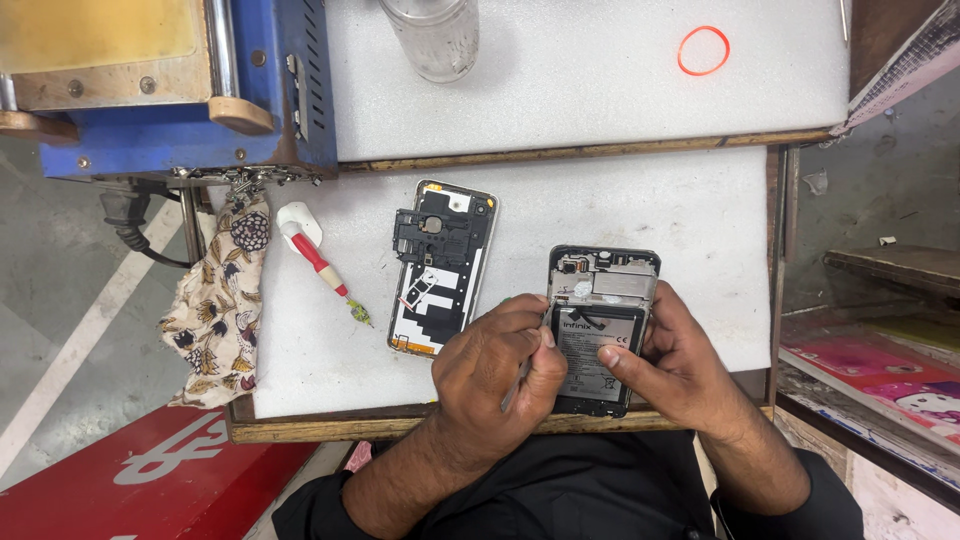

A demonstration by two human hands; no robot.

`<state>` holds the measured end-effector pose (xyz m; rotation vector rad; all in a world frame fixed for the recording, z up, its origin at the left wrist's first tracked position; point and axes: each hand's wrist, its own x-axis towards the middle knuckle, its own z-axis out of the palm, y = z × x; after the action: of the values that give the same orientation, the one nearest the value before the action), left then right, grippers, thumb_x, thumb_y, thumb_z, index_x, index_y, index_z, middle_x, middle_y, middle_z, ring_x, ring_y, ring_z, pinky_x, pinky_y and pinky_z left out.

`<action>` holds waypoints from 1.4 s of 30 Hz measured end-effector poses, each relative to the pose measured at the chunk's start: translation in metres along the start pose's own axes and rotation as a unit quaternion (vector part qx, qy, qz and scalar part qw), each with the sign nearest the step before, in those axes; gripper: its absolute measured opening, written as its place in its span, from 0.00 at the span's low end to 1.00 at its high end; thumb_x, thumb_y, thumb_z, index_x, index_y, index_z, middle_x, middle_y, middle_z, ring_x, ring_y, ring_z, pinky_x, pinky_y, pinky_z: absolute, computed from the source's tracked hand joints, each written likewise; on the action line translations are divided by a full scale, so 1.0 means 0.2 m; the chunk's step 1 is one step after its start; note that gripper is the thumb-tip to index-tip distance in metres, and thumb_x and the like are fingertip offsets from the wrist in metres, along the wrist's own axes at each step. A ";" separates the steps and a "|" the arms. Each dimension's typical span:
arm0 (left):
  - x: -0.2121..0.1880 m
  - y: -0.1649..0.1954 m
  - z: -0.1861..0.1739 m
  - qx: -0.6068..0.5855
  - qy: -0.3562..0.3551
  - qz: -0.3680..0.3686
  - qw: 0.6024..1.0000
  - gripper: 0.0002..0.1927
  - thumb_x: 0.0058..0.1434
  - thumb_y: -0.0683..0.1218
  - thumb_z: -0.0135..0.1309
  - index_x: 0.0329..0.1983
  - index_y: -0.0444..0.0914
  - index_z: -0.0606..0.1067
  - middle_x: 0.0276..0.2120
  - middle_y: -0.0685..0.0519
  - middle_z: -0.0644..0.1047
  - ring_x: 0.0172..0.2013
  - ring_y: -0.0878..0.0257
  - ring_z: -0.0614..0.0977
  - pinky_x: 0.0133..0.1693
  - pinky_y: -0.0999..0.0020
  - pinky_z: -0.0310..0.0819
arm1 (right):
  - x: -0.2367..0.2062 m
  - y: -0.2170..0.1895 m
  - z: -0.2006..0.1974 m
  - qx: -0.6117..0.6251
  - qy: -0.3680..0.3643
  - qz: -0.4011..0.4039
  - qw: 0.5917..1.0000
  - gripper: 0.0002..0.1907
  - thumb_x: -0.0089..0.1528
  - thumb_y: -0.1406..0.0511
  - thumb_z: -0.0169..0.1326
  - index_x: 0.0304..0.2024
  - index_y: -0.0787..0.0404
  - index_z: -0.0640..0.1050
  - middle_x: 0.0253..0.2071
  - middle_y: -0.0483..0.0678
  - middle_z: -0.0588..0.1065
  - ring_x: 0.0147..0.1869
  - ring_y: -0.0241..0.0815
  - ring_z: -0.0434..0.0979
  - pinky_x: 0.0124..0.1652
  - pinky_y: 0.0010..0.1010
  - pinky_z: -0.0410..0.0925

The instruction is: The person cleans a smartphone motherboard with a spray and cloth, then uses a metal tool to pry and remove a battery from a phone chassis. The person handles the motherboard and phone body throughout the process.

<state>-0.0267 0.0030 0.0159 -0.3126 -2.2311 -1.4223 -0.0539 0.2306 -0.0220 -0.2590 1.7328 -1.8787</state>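
An opened phone lies back-up on the white foam mat, its black battery and circuit board exposed. My left hand grips a thin metal tool whose tip touches the phone's left edge near the battery's top corner. My right hand holds the phone steady along its right side, with the thumb resting on the battery. The phone's lower end is partly hidden by both hands.
A removed back cover with a black inner frame lies left of the phone. A red-and-white screwdriver and a patterned cloth sit further left. Behind are a blue machine, a glass jar and a red rubber band.
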 end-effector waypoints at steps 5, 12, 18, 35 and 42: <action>0.01 0.01 0.00 0.004 -0.004 -0.010 1.000 0.10 0.64 0.33 0.57 0.39 0.34 0.67 0.33 0.45 0.79 0.40 0.51 0.88 0.44 0.62 0.89 | 0.00 0.01 -0.01 -0.015 -0.006 -0.008 1.000 0.30 0.66 0.72 0.52 0.68 0.70 0.58 0.48 0.59 0.79 0.50 0.38 0.83 0.42 0.30 0.81; 0.02 0.04 -0.01 -0.013 -0.007 0.008 1.000 0.10 0.63 0.33 0.59 0.39 0.33 0.68 0.32 0.45 0.78 0.38 0.54 0.87 0.49 0.57 0.89 | -0.01 0.03 -0.02 0.000 -0.004 -0.001 1.000 0.31 0.65 0.72 0.53 0.68 0.70 0.58 0.47 0.59 0.79 0.47 0.35 0.82 0.37 0.26 0.79; 0.02 0.03 0.00 -0.001 0.003 0.006 1.000 0.10 0.63 0.33 0.59 0.38 0.33 0.68 0.32 0.46 0.78 0.37 0.54 0.87 0.47 0.58 0.89 | 0.00 0.03 -0.02 -0.004 -0.007 -0.011 1.000 0.31 0.65 0.72 0.52 0.68 0.70 0.58 0.48 0.59 0.78 0.48 0.35 0.82 0.38 0.26 0.79; 0.01 0.03 -0.01 -0.014 0.014 0.001 1.000 0.10 0.64 0.33 0.59 0.38 0.33 0.68 0.31 0.47 0.77 0.38 0.54 0.87 0.49 0.57 0.89 | 0.00 0.02 -0.01 -0.002 -0.004 -0.003 1.000 0.31 0.65 0.72 0.51 0.69 0.71 0.57 0.49 0.60 0.79 0.54 0.41 0.82 0.47 0.32 0.79; 0.01 0.02 -0.01 -0.011 0.002 -0.001 1.000 0.09 0.64 0.33 0.58 0.38 0.33 0.69 0.30 0.48 0.77 0.37 0.57 0.87 0.51 0.55 0.89 | 0.00 0.02 -0.02 -0.011 -0.006 -0.009 1.000 0.31 0.66 0.72 0.52 0.69 0.70 0.58 0.50 0.60 0.78 0.56 0.42 0.81 0.50 0.35 0.79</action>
<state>-0.0265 0.0023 0.0211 -0.3151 -2.2140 -1.4486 -0.0546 0.2335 -0.0268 -0.2958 1.7491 -1.8675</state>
